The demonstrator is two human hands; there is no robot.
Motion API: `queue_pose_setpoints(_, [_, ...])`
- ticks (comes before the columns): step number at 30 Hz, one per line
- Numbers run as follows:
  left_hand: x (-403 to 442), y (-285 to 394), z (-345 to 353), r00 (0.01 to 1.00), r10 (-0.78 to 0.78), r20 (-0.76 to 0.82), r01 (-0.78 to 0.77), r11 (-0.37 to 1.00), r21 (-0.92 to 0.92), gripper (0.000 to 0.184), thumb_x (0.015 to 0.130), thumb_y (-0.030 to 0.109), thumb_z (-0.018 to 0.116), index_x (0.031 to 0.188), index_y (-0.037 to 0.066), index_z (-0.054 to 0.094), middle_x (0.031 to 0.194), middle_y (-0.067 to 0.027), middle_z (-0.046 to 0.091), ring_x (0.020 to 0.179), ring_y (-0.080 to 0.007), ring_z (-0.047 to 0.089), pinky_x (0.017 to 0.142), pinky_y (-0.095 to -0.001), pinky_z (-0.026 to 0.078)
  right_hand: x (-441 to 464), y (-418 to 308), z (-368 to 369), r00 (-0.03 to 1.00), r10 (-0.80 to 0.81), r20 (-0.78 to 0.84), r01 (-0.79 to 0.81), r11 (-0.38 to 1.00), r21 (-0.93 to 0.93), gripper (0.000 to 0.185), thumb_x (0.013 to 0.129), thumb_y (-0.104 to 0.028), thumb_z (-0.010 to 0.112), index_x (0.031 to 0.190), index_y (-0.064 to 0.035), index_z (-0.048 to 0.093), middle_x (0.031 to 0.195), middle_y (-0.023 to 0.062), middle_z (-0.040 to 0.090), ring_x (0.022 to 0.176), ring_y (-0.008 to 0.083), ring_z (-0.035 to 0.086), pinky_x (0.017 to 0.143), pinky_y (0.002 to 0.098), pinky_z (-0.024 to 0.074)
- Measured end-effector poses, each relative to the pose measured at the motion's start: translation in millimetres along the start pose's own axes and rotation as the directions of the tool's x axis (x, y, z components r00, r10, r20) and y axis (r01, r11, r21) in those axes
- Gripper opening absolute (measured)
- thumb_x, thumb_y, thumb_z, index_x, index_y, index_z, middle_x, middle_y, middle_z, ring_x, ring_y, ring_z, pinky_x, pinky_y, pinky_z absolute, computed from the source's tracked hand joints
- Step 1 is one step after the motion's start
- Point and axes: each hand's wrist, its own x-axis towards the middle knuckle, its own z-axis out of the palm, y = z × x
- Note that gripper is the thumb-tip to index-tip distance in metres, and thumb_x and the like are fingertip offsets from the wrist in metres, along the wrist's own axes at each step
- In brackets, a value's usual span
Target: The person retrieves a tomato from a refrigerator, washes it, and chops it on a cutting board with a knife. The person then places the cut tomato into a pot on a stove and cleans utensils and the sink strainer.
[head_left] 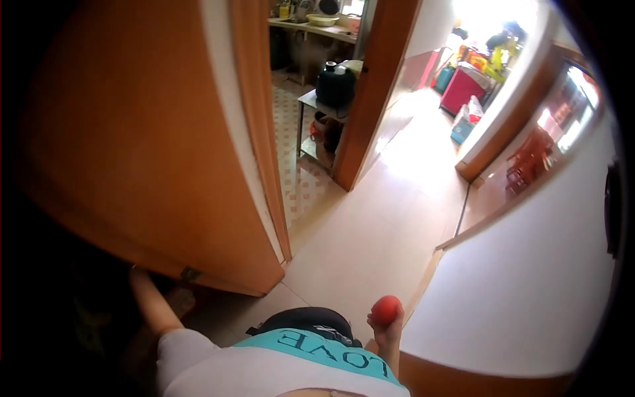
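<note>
My right hand (385, 324) is closed around a smooth, round red object (386, 309), held low in front of me on the right. Whether it is a tomato, an apple or a ball I cannot make out. On the left, my left arm reaches out to the edge of a brown wooden door (145, 145). My left hand (137, 271) is at that edge, close to a dark metal fitting (190, 273). Its fingers are lost in the dark, so their grip does not show.
A tiled corridor (370, 225) runs ahead. Beyond a doorway on the left stands a shelf rack (309, 99) bearing a dark cooker (335, 85). A red cabinet (463, 90) and bags line the far right. A white wall (516, 298) closes off the near right.
</note>
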Motion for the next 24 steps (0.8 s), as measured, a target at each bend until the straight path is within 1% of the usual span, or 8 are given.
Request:
queue_pose_setpoints(6, [-157.6,31.0,-19.9,0.946,-0.134,-0.296,0.15,0.988,0.032,0.044,0.09,0.025,0.039,0.125,0.0,0.031,0.125,-0.0136,0.034,0.114,-0.0262,0.032,0.094,-0.0385,0.029,156.9,-81.0,57.7,0.959,0.15,0.242,-0.066,0.944,-0.322,0.058,0.079,-0.057,0.041,0.107,-0.0063,0.045,0.082,0.0137,0.057,0.063,0.0239,0.057,0.053,0.0339,0.0486])
queue_pose_setpoints(10, [-325.0,61.5,31.7,0.837,-0.536,-0.107,0.53,0.844,-0.084,0.041,0.089,0.023,0.04,0.123,0.0,0.035,0.122,-0.012,0.038,0.112,-0.0237,0.036,0.093,-0.0356,0.031,265.2,-138.5,146.1,0.828,0.281,0.485,0.026,0.844,-0.535,0.055,0.084,-0.051,0.04,0.113,-0.0046,0.041,0.083,0.0135,0.056,0.064,0.0219,0.057,0.054,0.0298,0.0475])
queue_pose_setpoints(12, [-403.2,82.9,69.6,0.655,-0.748,0.106,0.755,0.644,-0.127,0.04,0.089,0.022,0.041,0.123,0.0,0.036,0.121,-0.0113,0.04,0.11,-0.0225,0.038,0.093,-0.0341,0.032,300.4,-158.6,215.5,0.687,0.379,0.62,0.102,0.795,-0.598,0.053,0.085,-0.048,0.041,0.117,-0.0056,0.038,0.091,0.0128,0.055,0.067,0.0208,0.057,0.054,0.0288,0.0473])
queue_pose_setpoints(14, [-464.5,110.8,106.6,0.375,-0.867,0.329,0.926,0.368,-0.086,0.039,0.089,0.021,0.042,0.122,0.0,0.038,0.119,-0.0105,0.042,0.109,-0.0213,0.04,0.092,-0.0326,0.033,325.6,-164.3,283.4,0.572,0.471,0.672,0.136,0.753,-0.644,0.047,0.087,-0.042,0.041,0.12,-0.0094,0.035,0.099,0.0096,0.052,0.07,0.0165,0.055,0.056,0.0277,0.0463])
queue_pose_setpoints(18, [-496.7,159.7,178.9,0.032,-0.796,0.604,0.994,0.088,0.063,0.037,0.089,0.019,0.044,0.12,0.0,0.042,0.116,-0.0089,0.047,0.106,-0.0189,0.044,0.091,-0.0297,0.035,375.0,-141.2,393.0,0.417,0.587,0.694,0.282,0.643,-0.713,0.054,0.085,-0.043,0.045,0.123,-0.0069,0.032,0.101,0.0098,0.051,0.071,0.0148,0.054,0.058,0.0258,0.0455])
queue_pose_setpoints(21, [-434.4,194.9,270.8,0.087,-0.619,0.781,0.966,0.245,0.087,0.035,0.089,0.018,0.045,0.119,0.001,0.044,0.114,-0.0078,0.05,0.104,-0.017,0.047,0.09,-0.0275,0.036,396.7,-106.2,444.6,0.369,0.637,0.677,0.325,0.594,-0.736,0.058,0.084,-0.044,0.047,0.124,-0.0046,0.031,0.103,0.0108,0.05,0.071,0.0147,0.053,0.058,0.0252,0.0451])
queue_pose_setpoints(23, [-367.9,229.3,329.8,0.322,-0.453,0.832,0.801,0.599,0.016,0.034,0.089,0.015,0.045,0.119,0.001,0.045,0.114,-0.0094,0.05,0.105,-0.0161,0.047,0.09,-0.0272,0.037,407.1,-94.1,465.1,0.373,0.709,0.598,0.303,0.516,-0.801,0.061,0.083,-0.043,0.048,0.125,-0.0029,0.028,0.106,0.0128,0.048,0.075,0.015,0.053,0.06,0.0243,0.0448])
queue_pose_setpoints(24, [-330.9,248.3,361.7,0.364,-0.399,0.842,0.821,0.565,-0.087,0.038,0.09,0.02,0.042,0.125,0.003,0.039,0.112,-0.0097,0.051,0.105,-0.0164,0.047,0.088,-0.0276,0.038,414.0,-90.9,477.8,0.368,0.756,0.541,0.304,0.452,-0.839,0.062,0.083,-0.043,0.048,0.126,-0.0027,0.027,0.107,0.0136,0.048,0.078,0.0159,0.053,0.062,0.0246,0.0449])
